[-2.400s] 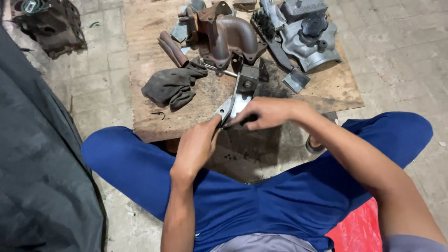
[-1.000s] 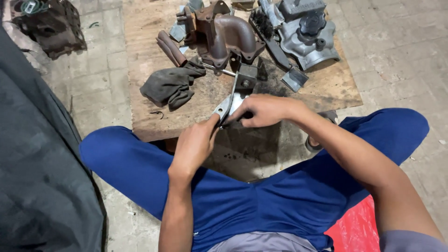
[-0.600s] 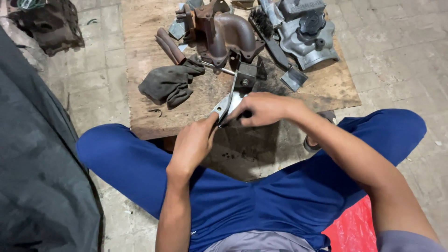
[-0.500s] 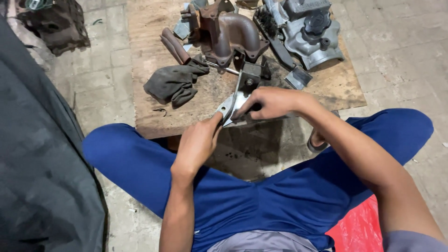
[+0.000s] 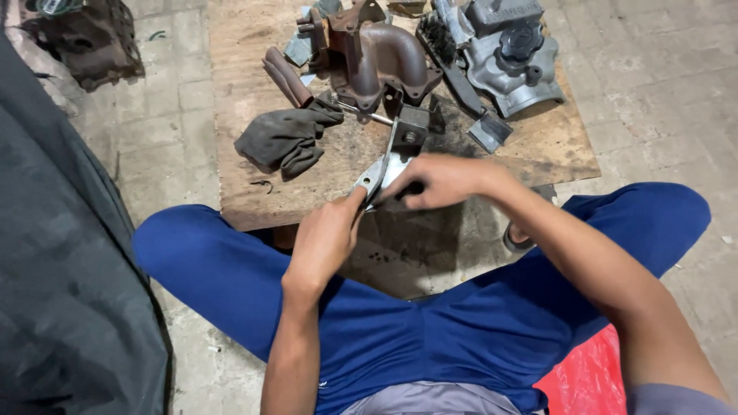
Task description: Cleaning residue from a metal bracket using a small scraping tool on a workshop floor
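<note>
Hands are closing on a bright metal bracket (image 5: 382, 174) at the near edge of a worn wooden board that is serving as a low counter (image 5: 246, 92), where a person in blue trousers is sitting on the paved floor. The left hand (image 5: 327, 238) is pinching the bracket's lower tip between thumb and fingers, while the right hand (image 5: 438, 180) is gripping over its middle, fingers curled around it and blurred with motion. The bracket is standing tilted, its far end reaching up to a small dark block with a bolt (image 5: 411, 131); whether the two are joined cannot be told.

Work on the piece is looking underway rather than finished: part of the bracket is showing clean, shiny metal, yet both hands are holding it and the stiff black brush (image 5: 446, 46) is lying unused farther back. Other parts are waiting on the board, among them a rusty brown pipe elbow with flanges (image 5: 384, 58), a grey cast housing with a black cap (image 5: 511, 54), a crumpled dark glove (image 5: 284, 138) and a brown cylinder (image 5: 286, 75). Those rusty pieces are appearing untouched, suggesting plenty remains.
</note>
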